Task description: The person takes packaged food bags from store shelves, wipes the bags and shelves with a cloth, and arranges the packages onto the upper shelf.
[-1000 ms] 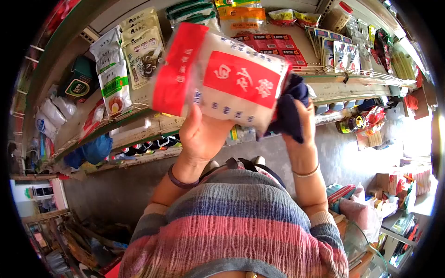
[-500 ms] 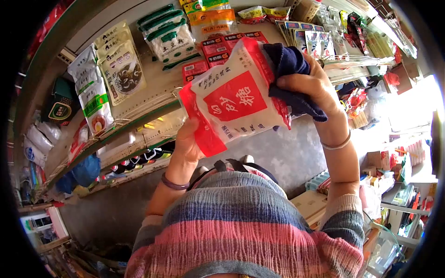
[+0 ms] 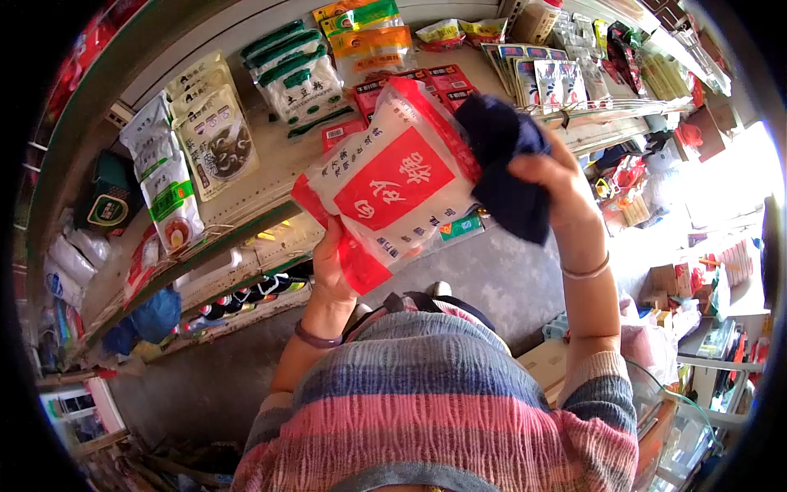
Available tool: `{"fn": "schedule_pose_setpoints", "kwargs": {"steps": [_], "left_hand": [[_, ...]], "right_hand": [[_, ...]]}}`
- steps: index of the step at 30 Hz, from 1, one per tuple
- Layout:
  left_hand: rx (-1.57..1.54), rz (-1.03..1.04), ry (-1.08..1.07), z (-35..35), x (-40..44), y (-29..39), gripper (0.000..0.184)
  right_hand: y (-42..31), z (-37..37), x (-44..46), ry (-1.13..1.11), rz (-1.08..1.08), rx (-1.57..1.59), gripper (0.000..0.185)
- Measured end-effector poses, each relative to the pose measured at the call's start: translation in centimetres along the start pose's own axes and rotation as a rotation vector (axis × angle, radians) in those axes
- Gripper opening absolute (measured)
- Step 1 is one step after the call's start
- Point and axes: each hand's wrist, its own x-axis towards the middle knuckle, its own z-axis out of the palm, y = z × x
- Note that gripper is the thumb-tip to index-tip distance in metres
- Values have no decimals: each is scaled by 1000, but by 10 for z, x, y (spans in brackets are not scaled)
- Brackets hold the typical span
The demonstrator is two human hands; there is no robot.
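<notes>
At twelve o'clock, just above view's centre: tilted white plastic bag with red panel and red ends (image 3: 393,189). Left hand (image 3: 330,264) holds its seven-o'clock corner, thumb in front. Right hand (image 3: 567,187) grips bunched navy-blue cloth (image 3: 518,209) at bag's three-o'clock edge. Cream pouches with dark food picture (image 3: 215,139) sit on beige shelf (image 3: 283,160) at ten o'clock.

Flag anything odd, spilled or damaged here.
No spill or damage visible. Mildly odd: a crumpled blue bag bulges below the shelf edge at left, untidy against the lined-up packets. The red-and-white bag is tilted, but the left hand holds it.
</notes>
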Motion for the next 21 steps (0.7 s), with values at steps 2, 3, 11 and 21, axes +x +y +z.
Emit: {"fn": "schedule_pose_setpoints", "kwargs": {"steps": [2, 3, 11, 21], "left_hand": [[42, 18, 13, 1, 0, 0, 56], [55, 79, 86, 1, 1, 1, 55], [-42, 264, -210, 13, -4, 22, 98], [185, 292, 245, 26, 13, 14, 51]], "right_hand": [[8, 6, 2, -70, 32, -221, 44], [13, 4, 4, -75, -18, -330, 40], [42, 26, 5, 221, -126, 306, 45], [96, 66, -16, -236, -601, -318, 36]]}}
